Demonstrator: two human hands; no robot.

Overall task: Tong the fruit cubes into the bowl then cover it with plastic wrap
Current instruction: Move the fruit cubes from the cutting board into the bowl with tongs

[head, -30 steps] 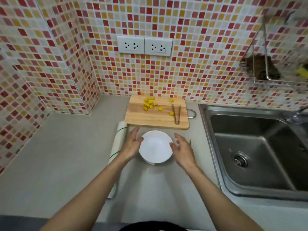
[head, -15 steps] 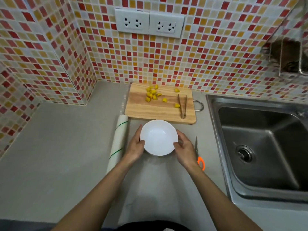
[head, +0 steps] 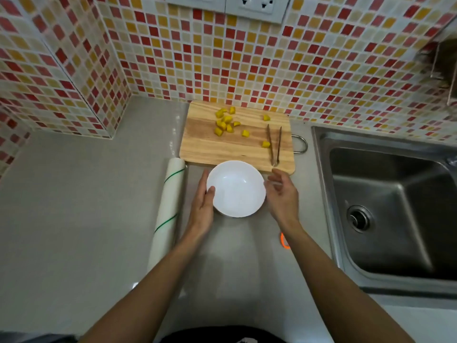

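Observation:
An empty white bowl sits on the grey counter just in front of the wooden cutting board. My left hand grips the bowl's left rim, thumb over the edge. My right hand hovers by the bowl's right side, fingers apart, off the rim. Several yellow fruit cubes lie on the board's far left part, and single cubes lie farther right. Brown tongs rest on the board's right side, handle end near my right fingers. A roll of plastic wrap lies to the left of the bowl.
A steel sink fills the right side. Orange-handled scissors peek out from under my right wrist. Tiled walls close the back and left, with sockets above the board. A metal loop handle sticks out from the board's right edge.
The bowl has slid away from me, up to the cutting board's front edge. My right hand has let go of the rim and opened; the left still holds it.

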